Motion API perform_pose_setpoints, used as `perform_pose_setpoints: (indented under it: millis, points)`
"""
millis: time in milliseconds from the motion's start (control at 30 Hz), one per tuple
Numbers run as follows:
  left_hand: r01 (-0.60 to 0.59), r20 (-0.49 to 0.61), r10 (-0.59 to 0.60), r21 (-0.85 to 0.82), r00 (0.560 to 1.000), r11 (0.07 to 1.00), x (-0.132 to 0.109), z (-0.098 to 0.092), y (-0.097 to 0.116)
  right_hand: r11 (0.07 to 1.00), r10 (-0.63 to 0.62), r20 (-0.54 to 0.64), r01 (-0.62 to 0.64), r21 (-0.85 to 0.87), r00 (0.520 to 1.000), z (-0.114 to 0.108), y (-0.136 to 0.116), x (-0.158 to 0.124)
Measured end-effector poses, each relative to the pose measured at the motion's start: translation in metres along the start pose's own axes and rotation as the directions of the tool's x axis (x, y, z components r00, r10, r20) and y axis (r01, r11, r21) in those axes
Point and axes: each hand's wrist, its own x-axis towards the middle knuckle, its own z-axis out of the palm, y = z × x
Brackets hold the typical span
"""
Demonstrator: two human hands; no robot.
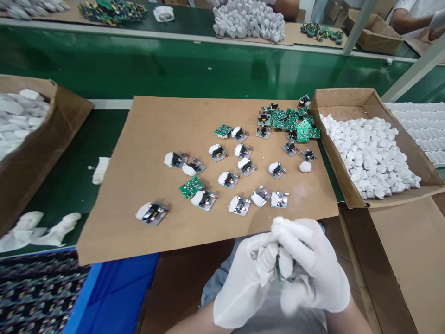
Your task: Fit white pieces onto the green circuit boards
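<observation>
My left hand [246, 278] and my right hand [313, 269], both in white gloves, come together in front of my lap, past the near edge of the cardboard sheet. Their fingers are closed around a small circuit board [277, 272]; only a greenish sliver of it shows, the gloves hiding the rest. Beyond the hands, several circuit boards with white lumps, such as one board [239, 205], lie spread over the cardboard sheet [146, 134]. A heap of green boards [287, 119] sits at its far right. One loose white lump [305, 167] lies near the heap.
On the right stands an open carton [359, 202] of white pieces, beside rows of white parts [420, 125]. Another carton [59, 116] is at the left, above crumpled gloves [41, 229] and a blue bin [114, 287]. Across the green divider [174, 65], other people sit near more piles.
</observation>
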Motion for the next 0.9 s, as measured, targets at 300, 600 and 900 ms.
perform_pose_setpoints:
  millis: [300, 600, 900]
  points:
    - [-0.056, -0.203, 0.066, 0.056, 0.977, 0.997, -0.002, 0.008, 0.010, 0.938, -0.053, -0.094, 0.017, -0.347, 0.994, 0.020, -0.007, -0.015]
    - [0.013, -0.049, -0.015, -0.031, 0.999, 0.999, -0.002, 0.007, 0.003, 0.985, 0.155, -0.198, -0.166, -0.039, 0.968, 0.011, -0.009, -0.016]
    - [-0.064, 0.142, 0.042, 0.153, 0.989, 0.986, -0.001, -0.001, 0.014, 1.000, 0.027, -0.153, -0.027, -0.003, 0.988, 0.003, -0.012, 0.005]
